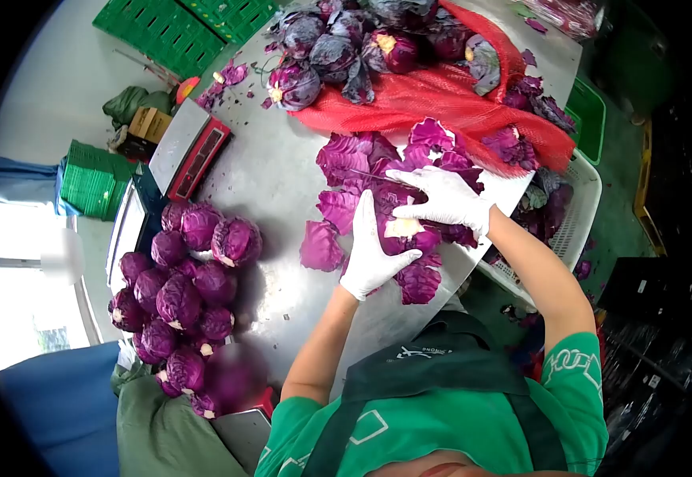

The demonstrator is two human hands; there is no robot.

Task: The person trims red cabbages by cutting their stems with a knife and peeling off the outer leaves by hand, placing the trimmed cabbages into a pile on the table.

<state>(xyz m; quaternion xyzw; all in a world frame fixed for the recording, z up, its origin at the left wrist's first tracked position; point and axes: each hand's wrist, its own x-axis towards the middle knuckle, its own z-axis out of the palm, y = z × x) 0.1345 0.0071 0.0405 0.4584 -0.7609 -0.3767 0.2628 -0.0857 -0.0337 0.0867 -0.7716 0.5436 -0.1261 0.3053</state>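
Between my gloved hands lies a red cabbage [393, 226] with its pale cut stem showing, among loose purple leaves [338, 208] on the metal table. My left hand [376, 253] rests against its near left side, fingers long and thumb spread around it. My right hand [445, 199] is over its far right side, thumb and forefinger apart. A thin dark blade [374, 176], seemingly a knife's, sticks out leftward from under the right fingers; its handle is hidden. The lower part of the cabbage is covered by leaves and hands.
Trimmed red cabbages [179, 298] are heaped at the left beside a red-edged scale [199, 159]. Untrimmed cabbages [334, 52] lie at the back on a red mesh sack [393, 99]. A white crate [588, 207] with leaves stands below the table's right edge.
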